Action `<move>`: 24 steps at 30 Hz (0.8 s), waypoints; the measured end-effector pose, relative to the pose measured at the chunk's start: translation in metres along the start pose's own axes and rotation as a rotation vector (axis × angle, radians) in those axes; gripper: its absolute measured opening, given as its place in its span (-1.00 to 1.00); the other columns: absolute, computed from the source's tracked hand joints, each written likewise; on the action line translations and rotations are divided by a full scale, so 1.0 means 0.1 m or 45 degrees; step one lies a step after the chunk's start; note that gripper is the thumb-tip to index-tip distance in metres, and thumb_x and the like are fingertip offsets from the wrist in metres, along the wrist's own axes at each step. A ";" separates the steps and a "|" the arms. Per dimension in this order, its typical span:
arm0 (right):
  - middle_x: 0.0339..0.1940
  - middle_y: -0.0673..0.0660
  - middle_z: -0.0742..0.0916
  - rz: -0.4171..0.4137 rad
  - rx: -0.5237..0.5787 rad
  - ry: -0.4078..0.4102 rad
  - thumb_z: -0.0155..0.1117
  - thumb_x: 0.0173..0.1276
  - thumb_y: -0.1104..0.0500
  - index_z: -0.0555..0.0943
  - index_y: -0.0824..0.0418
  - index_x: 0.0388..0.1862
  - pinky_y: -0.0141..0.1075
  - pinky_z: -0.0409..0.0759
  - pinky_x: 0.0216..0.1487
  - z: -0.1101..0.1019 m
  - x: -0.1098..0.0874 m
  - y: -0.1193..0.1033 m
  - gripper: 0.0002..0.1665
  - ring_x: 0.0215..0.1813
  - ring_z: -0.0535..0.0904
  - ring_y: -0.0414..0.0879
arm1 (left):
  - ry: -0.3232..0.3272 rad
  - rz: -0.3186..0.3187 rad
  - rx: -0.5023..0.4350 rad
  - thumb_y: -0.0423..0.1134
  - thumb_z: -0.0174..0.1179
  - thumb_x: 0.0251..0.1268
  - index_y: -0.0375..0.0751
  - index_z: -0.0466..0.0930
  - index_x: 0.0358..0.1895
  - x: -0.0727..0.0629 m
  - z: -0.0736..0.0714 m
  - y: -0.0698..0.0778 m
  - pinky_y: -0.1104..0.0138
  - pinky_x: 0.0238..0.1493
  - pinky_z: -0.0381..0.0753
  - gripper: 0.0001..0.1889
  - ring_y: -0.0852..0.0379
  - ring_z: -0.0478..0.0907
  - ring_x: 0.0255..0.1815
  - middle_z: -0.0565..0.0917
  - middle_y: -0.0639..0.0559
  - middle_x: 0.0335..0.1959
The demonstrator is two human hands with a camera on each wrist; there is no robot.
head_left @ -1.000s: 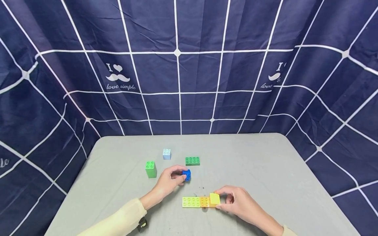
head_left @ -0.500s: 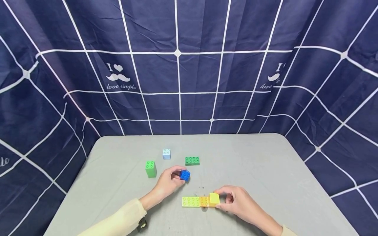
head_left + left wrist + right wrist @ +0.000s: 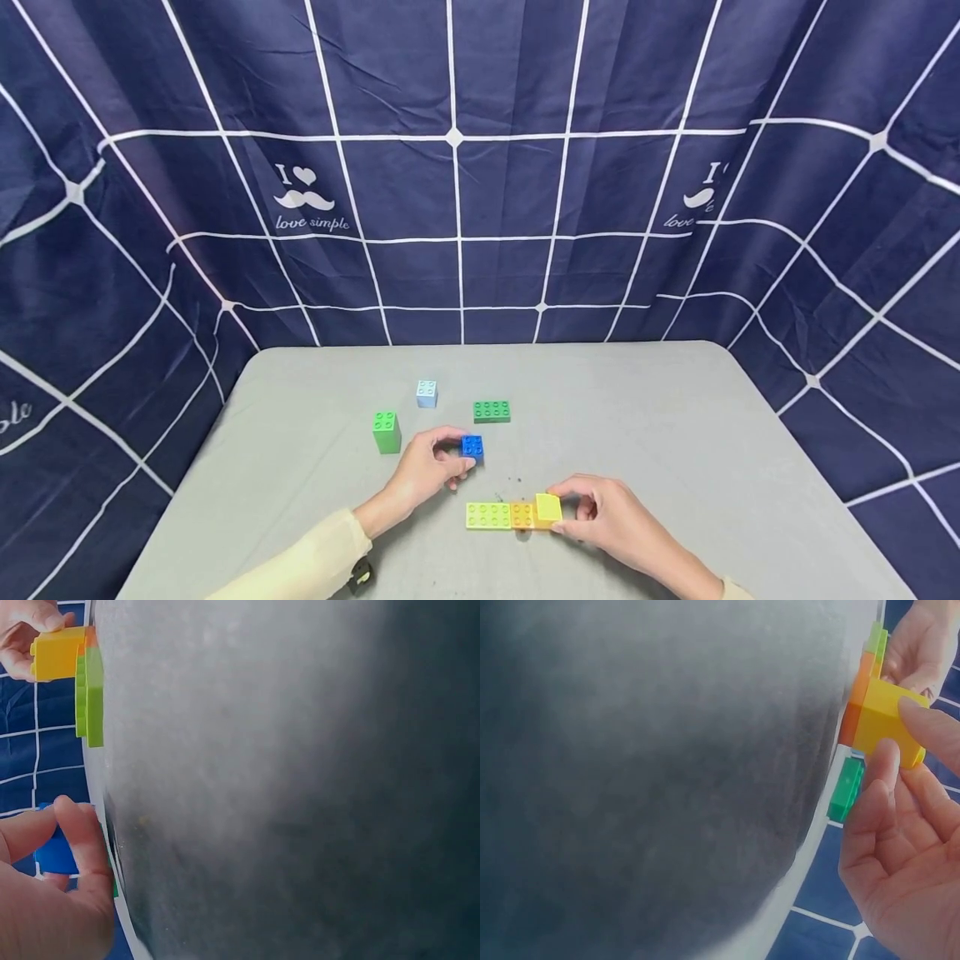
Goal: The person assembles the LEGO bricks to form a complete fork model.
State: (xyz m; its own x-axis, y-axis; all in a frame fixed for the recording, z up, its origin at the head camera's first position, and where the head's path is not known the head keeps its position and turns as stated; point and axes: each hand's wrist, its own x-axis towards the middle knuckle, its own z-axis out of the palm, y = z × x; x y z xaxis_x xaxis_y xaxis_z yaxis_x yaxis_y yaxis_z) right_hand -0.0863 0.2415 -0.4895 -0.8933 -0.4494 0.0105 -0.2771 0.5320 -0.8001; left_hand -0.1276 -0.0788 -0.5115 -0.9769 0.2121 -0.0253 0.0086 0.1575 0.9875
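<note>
Between thumb and fingers, my left hand (image 3: 429,463) pinches a blue toy building brick (image 3: 472,446), its studs facing up toward the head camera. The left wrist view shows the same blue brick (image 3: 58,851) gripped at the fingertips. My right hand (image 3: 611,518) holds a yellow block (image 3: 548,507) by its sides, on the right end of an orange brick (image 3: 522,515). A lime-green brick (image 3: 487,515) adjoins the orange one on the left, in one row. In the right wrist view the yellow block (image 3: 889,720) sits against the orange brick, thumb and fingers around it.
Behind the left hand lie a dark green brick (image 3: 491,411) and a light blue brick (image 3: 426,393). A tall bright green block (image 3: 387,432) stands to that hand's left. The grey table (image 3: 637,400) meets a dark blue gridded curtain (image 3: 510,183) at its back.
The blue brick has turned in my left fingers, from tilted to studs up, while the thumb and fingers shifted slightly. My right hand and the row of bricks stay in place.
</note>
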 end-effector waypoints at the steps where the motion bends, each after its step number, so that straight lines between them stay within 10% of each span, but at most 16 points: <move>1: -0.40 -0.11 0.71 0.002 -0.001 -0.001 0.74 0.26 0.09 0.84 0.03 0.05 -0.41 0.47 -0.50 0.00 0.00 0.00 -0.61 -0.50 0.48 -0.32 | 0.004 -0.006 0.021 -0.47 0.50 0.33 -0.45 0.66 0.26 -0.01 0.00 0.00 0.22 -0.43 0.73 -0.54 -0.03 0.70 -0.45 0.77 -0.14 -0.38; 24: -0.40 -0.12 0.70 0.005 -0.025 -0.023 0.73 0.27 0.10 0.84 0.04 0.05 -0.39 0.49 -0.49 -0.01 0.01 -0.02 -0.62 -0.48 0.50 -0.32 | -0.130 0.054 0.060 -0.44 0.50 0.31 -0.40 0.71 0.15 -0.16 0.05 0.12 0.47 -0.48 0.38 -0.63 0.25 0.48 -0.45 0.66 0.05 -0.39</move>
State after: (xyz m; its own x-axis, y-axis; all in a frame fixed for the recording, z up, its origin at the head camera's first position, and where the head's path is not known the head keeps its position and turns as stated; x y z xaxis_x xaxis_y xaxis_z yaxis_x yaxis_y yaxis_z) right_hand -0.0872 0.2409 -0.4873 -0.8878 -0.4603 -0.0038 -0.2807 0.5478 -0.7881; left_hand -0.1114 -0.0759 -0.5004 -0.9486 0.3164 -0.0016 0.0620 0.1908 0.9797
